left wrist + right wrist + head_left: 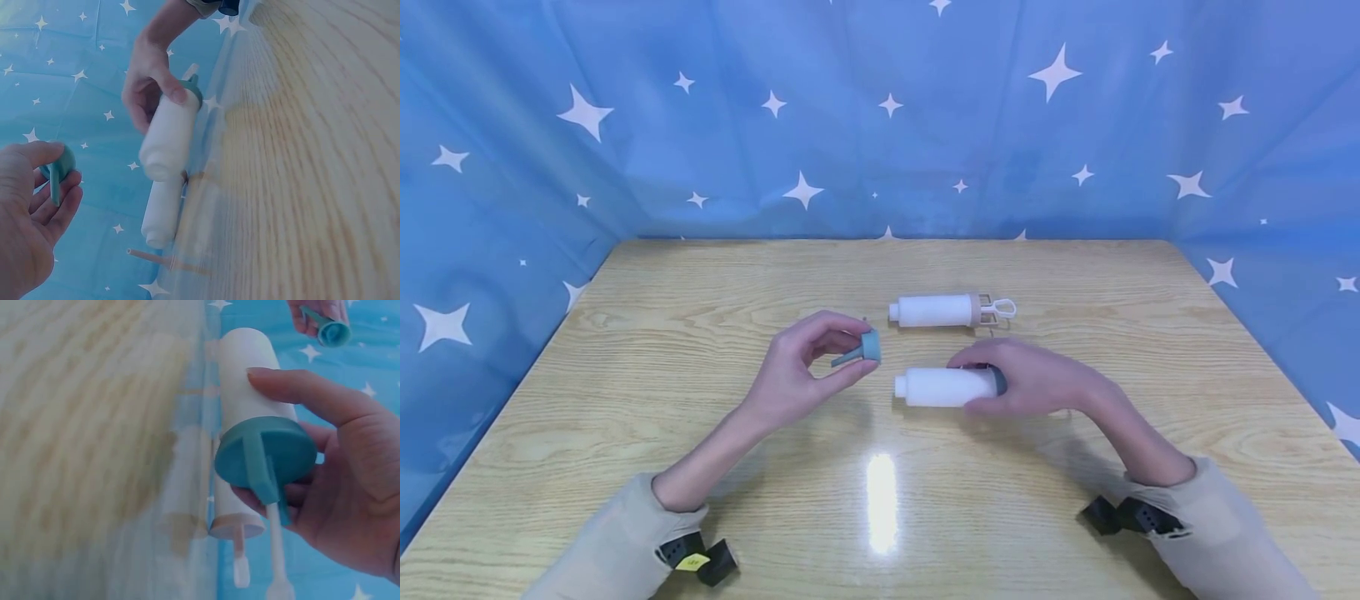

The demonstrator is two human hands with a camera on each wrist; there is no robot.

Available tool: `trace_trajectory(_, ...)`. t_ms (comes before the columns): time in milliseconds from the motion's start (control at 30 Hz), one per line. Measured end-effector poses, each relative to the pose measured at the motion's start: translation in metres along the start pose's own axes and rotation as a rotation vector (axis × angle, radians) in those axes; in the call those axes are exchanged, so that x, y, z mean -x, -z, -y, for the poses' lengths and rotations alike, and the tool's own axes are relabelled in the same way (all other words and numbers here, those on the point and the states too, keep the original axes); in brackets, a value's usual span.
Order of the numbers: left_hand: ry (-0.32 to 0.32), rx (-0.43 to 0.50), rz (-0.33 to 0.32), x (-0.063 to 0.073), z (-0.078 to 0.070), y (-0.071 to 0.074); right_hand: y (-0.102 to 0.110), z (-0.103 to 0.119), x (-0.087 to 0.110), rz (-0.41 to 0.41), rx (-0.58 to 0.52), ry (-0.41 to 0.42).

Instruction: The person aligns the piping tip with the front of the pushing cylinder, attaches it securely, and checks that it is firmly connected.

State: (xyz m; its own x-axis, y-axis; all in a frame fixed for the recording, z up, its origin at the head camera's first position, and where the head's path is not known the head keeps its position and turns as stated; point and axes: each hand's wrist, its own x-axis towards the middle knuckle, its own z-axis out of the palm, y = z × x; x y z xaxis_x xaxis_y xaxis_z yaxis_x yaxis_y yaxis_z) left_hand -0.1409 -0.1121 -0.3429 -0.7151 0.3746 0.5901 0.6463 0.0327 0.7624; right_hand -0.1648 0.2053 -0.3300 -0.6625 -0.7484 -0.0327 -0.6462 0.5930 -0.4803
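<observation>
My left hand (801,354) pinches a small teal cap (870,346) with a thin stem between thumb and fingers, above the table. Its hollow round end shows in the right wrist view. My right hand (1026,375) grips a white plunger tube (943,387) that lies sideways, its narrow neck towards the left hand. A teal end cap (269,453) with a white plunger rod (275,544) closes its near end. Behind it, a second white tube (934,311) with a beige end and a white loop handle lies on the table; neither hand touches it.
A thin pinkish stick-like piece (156,257) lies near the second tube's neck. The wooden table (700,275) ends at a blue curtain with white stars (850,150) at the back and sides. Light glares off the table's front middle.
</observation>
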Motion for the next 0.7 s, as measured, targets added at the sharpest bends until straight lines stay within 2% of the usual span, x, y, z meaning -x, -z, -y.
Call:
trace_trajectory(200,0.013,0.0,-0.003,0.001,0.0,-0.001,0.006,0.001,0.003,-0.093,-0.003,-0.004)
trace_trajectory(533,0.013,0.0,-0.004,0.002,0.002,-0.002,0.012,0.005,0.005,-0.248,-0.018,0.068)
trace_trajectory(700,0.014,-0.002,-0.007,0.001,0.001,-0.003,0.014,0.008,0.006,-0.283,-0.028,0.087)
